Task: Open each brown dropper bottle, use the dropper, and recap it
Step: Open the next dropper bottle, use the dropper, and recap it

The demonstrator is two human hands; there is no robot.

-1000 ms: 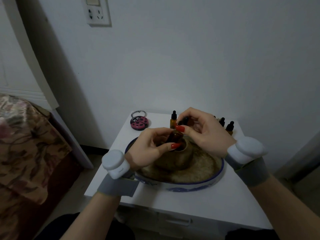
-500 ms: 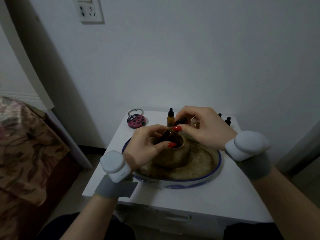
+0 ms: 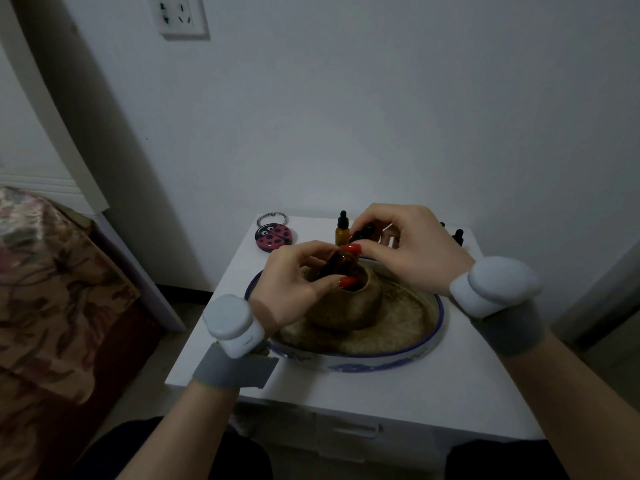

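While a small brown dropper bottle (image 3: 341,263) tilts over the mouth of a clay pot (image 3: 346,306) in a blue-rimmed dish (image 3: 429,344) on the white table (image 3: 346,389), the left hand (image 3: 294,289) grips its body with curled fingers and thumb. Just above, the right hand (image 3: 408,247), wrist raised, pinches the black dropper cap (image 3: 362,233). Recapping cleanly likely calls for steadying the bottle upright and lining the cap up with the neck before twisting. Another brown bottle (image 3: 342,232) stands capped behind, beside a ladybird trinket (image 3: 273,238).

Far bottles (image 3: 459,235) behind right hand (image 3: 412,251)
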